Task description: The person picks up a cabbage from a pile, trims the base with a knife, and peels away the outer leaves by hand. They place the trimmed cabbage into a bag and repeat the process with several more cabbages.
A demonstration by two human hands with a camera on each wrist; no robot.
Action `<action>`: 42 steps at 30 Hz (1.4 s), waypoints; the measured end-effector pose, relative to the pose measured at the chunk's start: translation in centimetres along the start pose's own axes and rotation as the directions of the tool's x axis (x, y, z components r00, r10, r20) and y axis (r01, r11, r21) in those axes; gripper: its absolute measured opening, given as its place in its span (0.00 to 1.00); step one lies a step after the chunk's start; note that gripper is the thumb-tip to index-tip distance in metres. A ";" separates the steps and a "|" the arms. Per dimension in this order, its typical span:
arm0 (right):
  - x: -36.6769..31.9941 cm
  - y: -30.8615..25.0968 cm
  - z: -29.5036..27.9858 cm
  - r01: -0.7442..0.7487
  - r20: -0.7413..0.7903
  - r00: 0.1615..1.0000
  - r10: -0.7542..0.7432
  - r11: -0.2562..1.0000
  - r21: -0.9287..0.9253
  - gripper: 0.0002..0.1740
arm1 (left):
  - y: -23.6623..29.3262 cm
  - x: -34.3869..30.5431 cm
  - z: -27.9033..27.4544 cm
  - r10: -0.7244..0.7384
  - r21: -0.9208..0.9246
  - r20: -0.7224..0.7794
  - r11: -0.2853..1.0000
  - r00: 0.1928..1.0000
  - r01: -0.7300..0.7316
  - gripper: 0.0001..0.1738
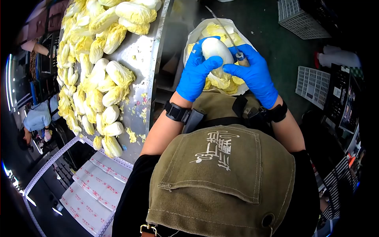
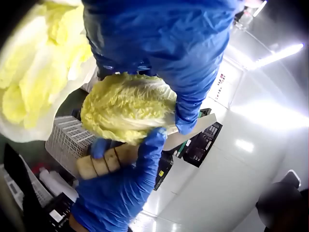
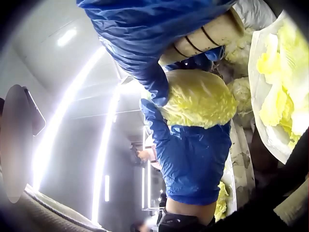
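Note:
Over a white-lined container of loose yellow leaves, my blue-gloved left hand [image 1: 196,75] grips a peeled napa cabbage [image 1: 216,50] by its side. The cabbage's white base points away from me, and its yellow leafy end is toward my body. My right hand [image 1: 256,73], gloved the same way, holds a knife [image 1: 242,60] by its wooden handle. The narrow blade points forward past the cabbage. In the left wrist view, the right fingers curl round the banded handle [image 2: 104,164], and the right thumb lies against the cabbage [image 2: 128,108].
On my left, a metal table [image 1: 136,93] bears a heap of napa cabbages [image 1: 118,73] and leaf scraps. White plastic crates [image 1: 312,85] stand on the floor at right. Printed white boxes [image 1: 92,185] lie lower left. Another person [image 1: 37,116] is beyond the table.

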State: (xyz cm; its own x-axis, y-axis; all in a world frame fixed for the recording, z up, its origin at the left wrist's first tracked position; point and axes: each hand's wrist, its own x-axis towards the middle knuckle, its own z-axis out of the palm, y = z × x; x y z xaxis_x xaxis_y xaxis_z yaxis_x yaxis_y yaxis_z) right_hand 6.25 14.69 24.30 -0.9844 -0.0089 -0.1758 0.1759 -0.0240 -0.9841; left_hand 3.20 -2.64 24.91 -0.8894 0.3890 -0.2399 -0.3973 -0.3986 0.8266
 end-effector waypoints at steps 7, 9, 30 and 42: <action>0.0 -1.3 -0.5 -0.255 0.139 0.960 0.243 0.964 0.079 0.25 | -0.5 -0.5 -2.1 -0.194 -0.124 0.024 0.973 0.981 0.195 0.30; 0.0 -0.6 -0.1 -0.111 0.037 0.993 0.115 0.991 -0.079 0.25 | -0.6 -0.6 -1.8 -0.199 -0.085 0.006 0.976 0.980 0.198 0.32; 1.3 6.1 -5.2 -0.126 0.000 0.991 0.135 0.931 -0.341 0.19 | -0.1 -1.1 -5.3 -0.345 -0.362 0.205 0.843 0.916 0.398 0.43; -0.1 -2.3 -0.7 -0.012 -0.010 1.000 0.012 1.000 -0.013 0.13 | -0.9 -0.7 -3.0 -0.320 -0.468 0.103 0.820 0.942 0.330 0.40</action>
State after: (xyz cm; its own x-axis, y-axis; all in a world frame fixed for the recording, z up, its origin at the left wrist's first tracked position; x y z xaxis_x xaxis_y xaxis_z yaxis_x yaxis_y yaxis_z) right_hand 5.93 15.49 26.56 -0.9822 0.0012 -0.1877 0.1877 -0.0107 -0.9822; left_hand 3.51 -5.05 22.87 -0.6871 0.5792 -0.4386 -0.7249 -0.5869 0.3606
